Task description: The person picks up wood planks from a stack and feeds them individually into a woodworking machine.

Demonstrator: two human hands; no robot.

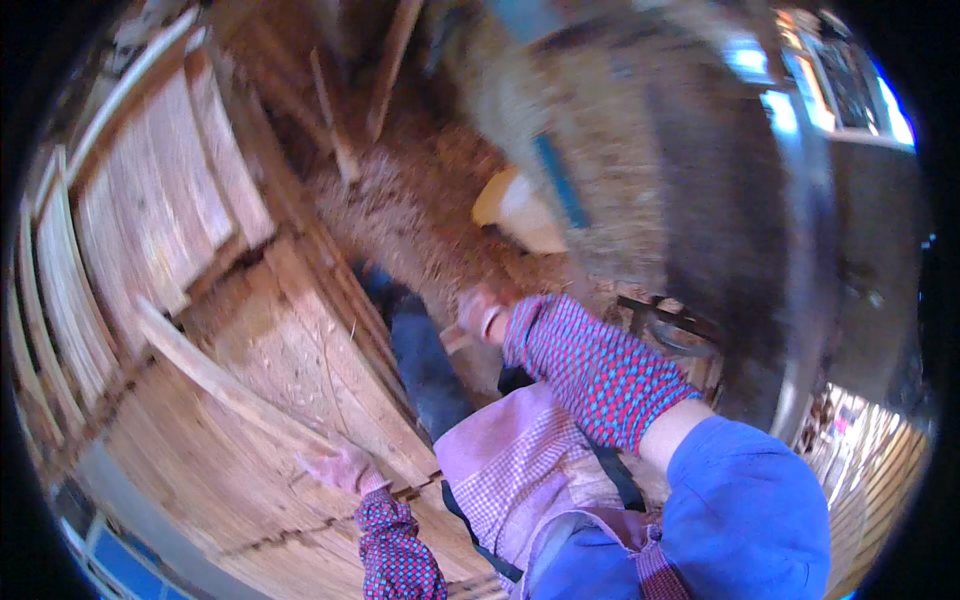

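Observation:
My left hand (342, 466), pale pinkish and perhaps gloved, is closed on the near end of a long, narrow wooden strip (225, 378). The strip runs away to the far left, over stacked boards (290, 350). My right hand (482, 312) is out in front of my body, below a checked sleeve cover. Motion smears its fingers, so I cannot make out whether it holds anything. A short piece of pale wood (458, 340) shows just beside it.
More boards (150, 190) are piled at the far left. Sawdust and chips (400, 200) cover the ground ahead, with a yellowish-white block-like object (520, 210) on it. A blue bar (562, 182) lies beyond. To the right is a blurred dark surface (720, 200).

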